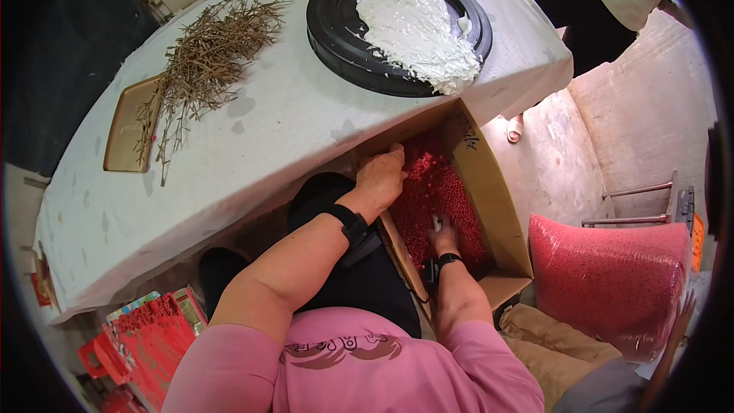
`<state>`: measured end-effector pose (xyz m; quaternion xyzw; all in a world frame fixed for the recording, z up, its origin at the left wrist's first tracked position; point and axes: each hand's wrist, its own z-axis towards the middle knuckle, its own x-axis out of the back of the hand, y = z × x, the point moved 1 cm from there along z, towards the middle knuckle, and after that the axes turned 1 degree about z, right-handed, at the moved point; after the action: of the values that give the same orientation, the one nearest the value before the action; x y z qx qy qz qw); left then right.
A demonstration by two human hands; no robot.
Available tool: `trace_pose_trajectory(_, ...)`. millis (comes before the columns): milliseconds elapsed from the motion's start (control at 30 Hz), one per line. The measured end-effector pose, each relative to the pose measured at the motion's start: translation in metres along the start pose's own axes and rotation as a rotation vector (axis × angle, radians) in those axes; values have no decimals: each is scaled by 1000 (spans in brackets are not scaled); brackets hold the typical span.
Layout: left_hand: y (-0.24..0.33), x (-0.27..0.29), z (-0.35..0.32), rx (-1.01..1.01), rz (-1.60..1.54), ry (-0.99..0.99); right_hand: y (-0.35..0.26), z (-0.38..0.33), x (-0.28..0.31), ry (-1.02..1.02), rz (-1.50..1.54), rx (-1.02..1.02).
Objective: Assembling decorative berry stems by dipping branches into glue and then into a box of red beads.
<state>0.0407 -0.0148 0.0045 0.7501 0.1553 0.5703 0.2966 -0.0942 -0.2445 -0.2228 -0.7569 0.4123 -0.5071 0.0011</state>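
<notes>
A tall cardboard box (pixel 489 191) stands against the table's front edge, its bottom covered with many small red balls (pixel 462 210). My left hand (pixel 382 174) is at the box's left side with its fingers curled over the red balls; what it grips, if anything, is hidden. Deeper in the box, my right hand (pixel 443 239) reaches down among the balls with its fingers bent. A small whitish spot shows at its fingertips, too small to name. Some red balls between the hands look blurred.
On the white-covered table (pixel 283 130) lie a bundle of thin brown stems (pixel 218 50), a brown tray (pixel 126 134) and a round black lid (pixel 329 46) bearing white paste (pixel 413 27). A clear bag of red balls (pixel 604 283) stands right of the box. People are nearby.
</notes>
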Motion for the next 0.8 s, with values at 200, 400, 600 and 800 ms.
trace_pose_trajectory(200,-13,-2,6,-11,7,-18,34,4,-2,-345,725,-280)
trace_pose_trajectory(400,-13,-2,14,-41,202,-94,-108,-77,145,-241,1047,211)
trace_pose_trajectory(600,-12,-6,7,-98,200,-13,-181,-100,167,501,309,766)
trace_pose_trajectory(800,-5,4,-3,-104,69,-2,-112,-41,89,383,-34,367)
